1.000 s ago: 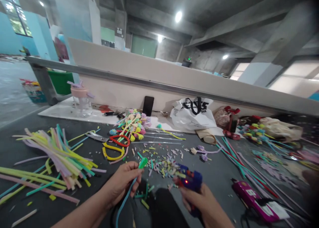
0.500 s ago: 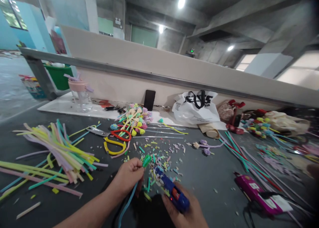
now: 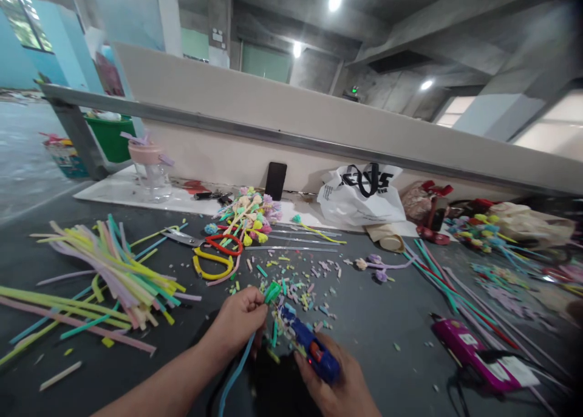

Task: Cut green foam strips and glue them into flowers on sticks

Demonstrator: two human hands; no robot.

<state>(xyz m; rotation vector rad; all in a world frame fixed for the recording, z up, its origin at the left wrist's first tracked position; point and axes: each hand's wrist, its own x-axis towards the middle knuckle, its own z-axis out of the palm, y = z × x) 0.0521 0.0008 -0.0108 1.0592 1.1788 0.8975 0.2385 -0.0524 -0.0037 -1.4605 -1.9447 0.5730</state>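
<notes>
Pinched in my left hand [image 3: 241, 320] is a blue pipe cleaner [image 3: 237, 368], with a green bud-like tip [image 3: 272, 292] sticking out past the fingers. My right hand [image 3: 334, 368] is wrapped round a blue glue gun [image 3: 314, 347] that has a small red light on its side. The gun's nozzle points up and left, close to the green tip; whether the two touch I cannot tell. Small cut bits of pipe cleaner [image 3: 303, 283] lie scattered around and beyond both hands. Scissors [image 3: 212, 256] with red and yellow handles rest open behind my left hand.
A heap of pipe cleaners [image 3: 113, 271] lies at left. Finished small flowers [image 3: 250, 213] are piled at the back near a phone [image 3: 276, 181], clear glue sticks [image 3: 296, 248] and a white bag [image 3: 359, 198]. A purple corded device [image 3: 473, 353] sits at right.
The camera view has shifted slightly. The glue gun's nozzle has come a little nearer the green tip, while both hands keep their hold.
</notes>
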